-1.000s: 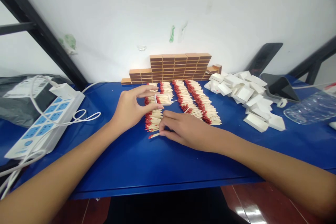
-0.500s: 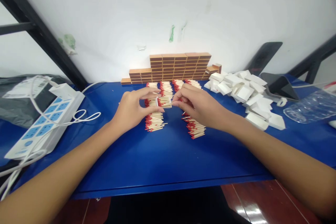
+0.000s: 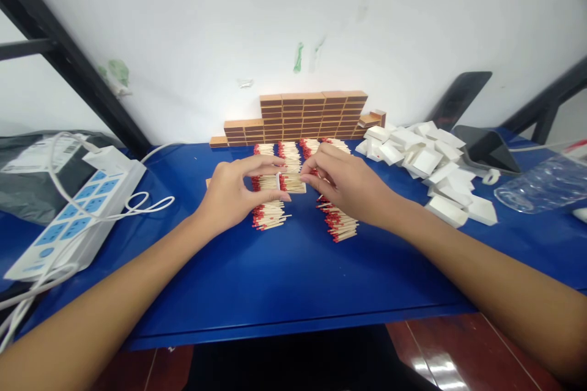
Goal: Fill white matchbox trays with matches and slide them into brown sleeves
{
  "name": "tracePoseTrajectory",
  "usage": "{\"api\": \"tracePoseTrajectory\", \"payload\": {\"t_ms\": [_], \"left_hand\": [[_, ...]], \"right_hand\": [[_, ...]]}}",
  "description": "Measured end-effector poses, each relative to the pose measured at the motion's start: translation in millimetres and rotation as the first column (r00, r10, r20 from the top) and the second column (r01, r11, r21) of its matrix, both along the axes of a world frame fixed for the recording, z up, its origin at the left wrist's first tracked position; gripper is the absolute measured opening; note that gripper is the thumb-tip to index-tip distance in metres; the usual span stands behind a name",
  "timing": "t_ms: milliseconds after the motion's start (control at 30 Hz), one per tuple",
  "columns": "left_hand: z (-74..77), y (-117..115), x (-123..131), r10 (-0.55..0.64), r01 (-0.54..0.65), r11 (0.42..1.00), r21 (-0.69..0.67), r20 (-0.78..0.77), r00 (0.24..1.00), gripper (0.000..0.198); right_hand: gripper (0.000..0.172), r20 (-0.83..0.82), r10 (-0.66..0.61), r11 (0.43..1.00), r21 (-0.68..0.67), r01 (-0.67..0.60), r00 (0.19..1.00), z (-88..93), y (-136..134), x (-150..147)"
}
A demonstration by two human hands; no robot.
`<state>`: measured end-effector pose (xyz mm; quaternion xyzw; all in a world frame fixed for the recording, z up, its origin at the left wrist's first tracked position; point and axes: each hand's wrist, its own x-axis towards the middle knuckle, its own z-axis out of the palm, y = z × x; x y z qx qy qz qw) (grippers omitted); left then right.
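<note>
A small white matchbox tray [image 3: 278, 181] filled with red-headed matches [image 3: 290, 182] sits between my two hands. My right hand [image 3: 353, 186] pinches the tray's right end between thumb and forefinger. Around its left end, my left hand [image 3: 229, 189] is open, thumb below and fingers above, with a gap between them. Loose matches lie in piles on both sides: one pile [image 3: 269, 216] shows below my left thumb, another [image 3: 340, 221] under my right hand. More match rows [image 3: 290, 151] stretch behind the hands. Part of a tan piece [image 3: 208, 183] peeks out behind my left hand.
Stacked brown matchboxes [image 3: 312, 115] line the wall. White empty trays [image 3: 426, 159] are heaped to the right, near a dark phone-like slab [image 3: 463, 98] and a clear plastic bottle [image 3: 541, 186]. On the left lie a power strip [image 3: 82, 214], white cables and a dark bag [image 3: 27, 177].
The filled tray has shifted slightly right, away from my left hand. My left thumb and fingers stand a little farther apart. My right hand keeps its pinch.
</note>
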<state>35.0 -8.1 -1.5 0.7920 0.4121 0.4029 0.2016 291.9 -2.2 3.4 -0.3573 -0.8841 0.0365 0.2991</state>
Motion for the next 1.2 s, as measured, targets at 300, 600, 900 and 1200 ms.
{"api": "tracePoseTrajectory", "payload": {"t_ms": [300, 600, 900, 1200], "left_hand": [[-0.8, 0, -1, 0.008, -0.008, 1.000, -0.023, 0.015, 1.000, 0.058], [-0.9, 1, 0, -0.040, 0.041, 0.999, -0.019, 0.053, 0.998, 0.055], [0.9, 6, -3, 0.074, -0.074, 0.997, 0.006, 0.055, 0.996, 0.053], [3.7, 7, -3, 0.092, -0.093, 0.996, 0.015, 0.064, 0.994, 0.051]], "right_hand": [[0.011, -0.006, 0.018, 0.999, 0.031, -0.018, 1.000, -2.3, 1, 0], [0.012, -0.047, 0.033, 0.999, 0.037, -0.031, 0.998, -2.6, 2, -1], [0.013, -0.019, 0.107, 0.994, -0.014, -0.107, 0.994, -4.0, -21, -16], [0.026, 0.268, 0.160, 0.985, -0.109, -0.136, 0.950, -27.4, -38, -39]]}}
